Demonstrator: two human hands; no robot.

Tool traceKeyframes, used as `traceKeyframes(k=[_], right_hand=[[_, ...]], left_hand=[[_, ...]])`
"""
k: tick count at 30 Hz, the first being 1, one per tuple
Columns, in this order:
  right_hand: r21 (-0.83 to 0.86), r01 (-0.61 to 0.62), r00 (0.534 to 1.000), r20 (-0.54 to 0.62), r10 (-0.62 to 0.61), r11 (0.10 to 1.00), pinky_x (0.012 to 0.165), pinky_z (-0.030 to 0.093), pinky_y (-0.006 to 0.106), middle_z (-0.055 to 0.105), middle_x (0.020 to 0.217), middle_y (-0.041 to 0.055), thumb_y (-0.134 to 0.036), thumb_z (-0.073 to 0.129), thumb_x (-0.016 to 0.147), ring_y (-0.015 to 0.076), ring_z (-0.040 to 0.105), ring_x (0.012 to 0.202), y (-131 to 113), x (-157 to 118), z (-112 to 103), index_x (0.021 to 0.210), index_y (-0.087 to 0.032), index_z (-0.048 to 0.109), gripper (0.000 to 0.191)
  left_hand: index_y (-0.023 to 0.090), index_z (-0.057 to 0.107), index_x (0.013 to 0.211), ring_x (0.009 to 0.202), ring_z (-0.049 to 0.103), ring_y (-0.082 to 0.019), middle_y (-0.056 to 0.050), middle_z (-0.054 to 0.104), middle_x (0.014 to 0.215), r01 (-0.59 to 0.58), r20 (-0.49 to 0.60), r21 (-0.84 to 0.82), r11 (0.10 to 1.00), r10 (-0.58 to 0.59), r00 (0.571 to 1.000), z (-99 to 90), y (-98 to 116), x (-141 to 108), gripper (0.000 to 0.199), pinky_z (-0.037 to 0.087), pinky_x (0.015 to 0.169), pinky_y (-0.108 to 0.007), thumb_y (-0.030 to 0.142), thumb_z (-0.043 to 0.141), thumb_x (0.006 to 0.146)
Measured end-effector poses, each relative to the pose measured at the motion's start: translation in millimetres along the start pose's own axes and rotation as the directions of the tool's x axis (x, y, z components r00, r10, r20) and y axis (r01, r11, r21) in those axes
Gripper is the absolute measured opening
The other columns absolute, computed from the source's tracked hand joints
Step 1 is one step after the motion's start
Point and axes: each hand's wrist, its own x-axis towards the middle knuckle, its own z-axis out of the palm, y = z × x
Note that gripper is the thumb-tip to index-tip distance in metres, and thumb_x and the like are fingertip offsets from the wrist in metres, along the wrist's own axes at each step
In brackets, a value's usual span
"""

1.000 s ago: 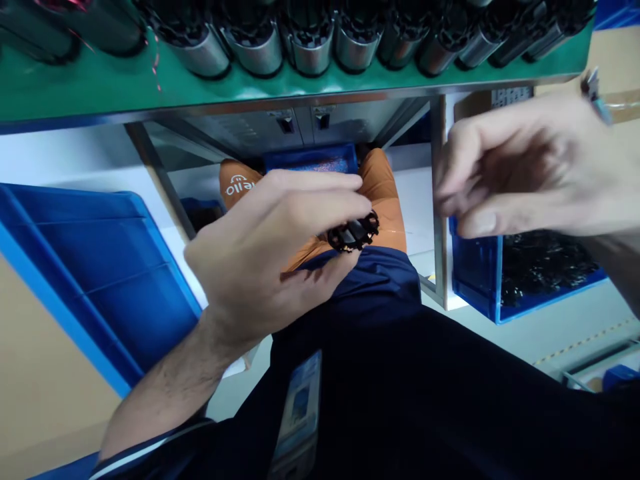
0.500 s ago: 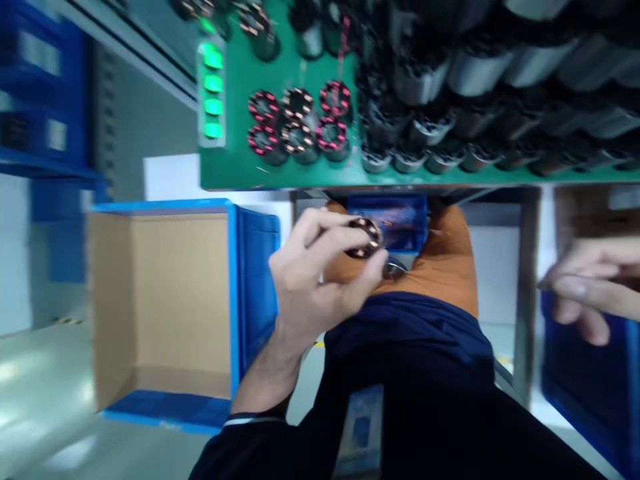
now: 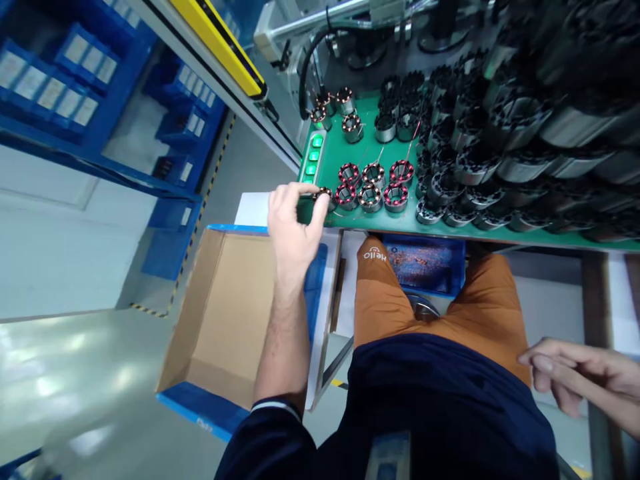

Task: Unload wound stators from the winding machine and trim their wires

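Observation:
My left hand (image 3: 295, 223) is closed around a copper-wound motor stator (image 3: 327, 197) at the front left corner of the green bench top. The fingers cover much of it. Just right of it stand two short rows of wound stators, among them a red-wound stator (image 3: 346, 196) and a copper-wound one (image 3: 370, 198). Loose wire ends rise from some in the back row. My right hand (image 3: 583, 377) hangs low at the right, beside my thigh, thumb and index finger pressed together. What they pinch, if anything, I cannot make out.
Bare stator cores (image 3: 485, 163) stand densely on the right of the green bench top (image 3: 363, 223). Green lit buttons (image 3: 313, 156) line its left edge. A cardboard-lined blue crate (image 3: 233, 313) is at the left. A blue bin with copper scraps (image 3: 425, 263) sits under the bench edge.
My left hand has carried the stator from above my lap forward and left to the bench corner. The view has shifted, and my right hand still hangs at the right, fingers pinched.

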Motion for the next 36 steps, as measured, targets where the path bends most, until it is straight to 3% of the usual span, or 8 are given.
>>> traceKeyframes(k=[4, 9, 15, 19, 21, 24, 28, 36], right_hand=[[0.142, 0.097, 0.981, 0.153, -0.118, 0.985, 0.054, 0.054, 0.057, 0.058, 0.070, 0.0230, -0.094, 0.072, 0.074, 0.0473, 0.080, 0.085, -68, 21, 22, 0.104, -0.058, 0.090, 0.050], [0.100, 0.133, 0.979, 0.142, -0.146, 0.986, 0.058, 0.058, 0.053, 0.067, 0.083, 0.0183, -0.101, 0.074, 0.072, 0.0431, 0.079, 0.090, -140, 31, 40, 0.118, -0.049, 0.091, 0.072], [0.062, 0.094, 0.988, 0.120, -0.101, 0.994, 0.058, 0.062, 0.041, 0.072, 0.083, 0.0087, -0.094, 0.087, 0.082, 0.0287, 0.073, 0.072, -95, -4, 30, 0.107, -0.034, 0.090, 0.065], [0.103, 0.028, 0.995, 0.089, -0.037, 0.994, 0.066, 0.064, 0.036, 0.079, 0.084, 0.0069, -0.075, 0.093, 0.094, 0.0214, 0.071, 0.066, -42, -18, 18, 0.101, -0.025, 0.089, 0.052], [0.160, 0.073, 0.997, -0.008, -0.072, 0.984, 0.067, 0.063, 0.034, 0.080, 0.084, 0.0077, -0.072, 0.090, 0.101, 0.0200, 0.072, 0.066, -41, -17, 13, 0.106, -0.021, 0.089, 0.051], [0.364, 0.247, 0.967, -0.149, -0.206, 0.898, 0.067, 0.066, 0.031, 0.083, 0.095, 0.0084, -0.074, 0.083, 0.106, 0.0200, 0.075, 0.073, -69, -6, 9, 0.136, -0.023, 0.084, 0.059], [0.579, 0.281, 0.936, 0.009, -0.351, 0.765, 0.088, 0.074, 0.035, 0.087, 0.126, 0.0094, -0.073, 0.089, 0.102, 0.0261, 0.086, 0.109, -105, 13, 15, 0.163, -0.030, 0.073, 0.076], [0.721, 0.197, 0.971, -0.049, -0.235, 0.665, 0.093, 0.077, 0.031, 0.088, 0.122, 0.0075, -0.068, 0.088, 0.106, 0.0223, 0.088, 0.110, -120, 12, 27, 0.138, -0.024, 0.084, 0.054]], left_hand=[[0.033, 0.078, 0.112, 0.119, 0.075, -0.031, -0.005, 0.083, 0.121, -0.008, 0.025, -0.053, 0.999, 0.009, 1.000, -7.0, 0, 41, 0.008, 0.059, 0.122, -0.056, 0.040, 0.076, 0.110], [0.028, 0.080, 0.142, 0.109, 0.079, -0.027, -0.007, 0.085, 0.134, 0.063, 0.383, -0.098, 0.993, -0.021, 0.924, 30.1, 4, 121, 0.044, 0.062, 0.114, -0.049, 0.026, 0.081, 0.098], [0.024, 0.081, 0.106, 0.117, 0.077, -0.030, -0.007, 0.087, 0.119, 0.046, 0.492, 0.107, 0.993, -0.093, 0.866, 58.8, 9, 165, 0.017, 0.056, 0.125, -0.056, 0.037, 0.088, 0.097], [0.025, 0.070, 0.100, 0.107, 0.082, -0.025, -0.005, 0.088, 0.114, 0.028, 0.319, -0.176, 0.984, 0.030, 0.947, 26.1, 39, 137, 0.018, 0.067, 0.112, -0.049, 0.033, 0.085, 0.095], [0.028, 0.068, 0.114, 0.096, 0.086, -0.026, -0.003, 0.088, 0.109, -0.004, 0.275, -0.418, 0.908, 0.131, 0.952, 3.9, 75, 103, 0.052, 0.074, 0.091, -0.043, 0.032, 0.102, 0.076], [0.033, 0.066, 0.133, 0.102, 0.092, -0.029, 0.000, 0.089, 0.113, -0.052, 0.381, -0.662, 0.747, 0.396, 0.835, -23.6, 137, 48, 0.073, 0.077, 0.087, -0.039, 0.027, 0.110, 0.075], [0.033, 0.070, 0.138, 0.100, 0.093, -0.025, -0.001, 0.090, 0.125, -0.196, 0.358, -0.756, 0.624, 0.646, 0.675, -30.2, 184, -1, 0.053, 0.074, 0.075, -0.032, 0.020, 0.095, 0.093], [0.048, 0.090, 0.133, 0.096, 0.091, -0.024, 0.008, 0.092, 0.118, -0.089, 0.145, -0.744, 0.662, 0.290, 0.946, -2.7, 186, -56, 0.035, 0.080, 0.087, -0.041, 0.038, 0.102, 0.102]])
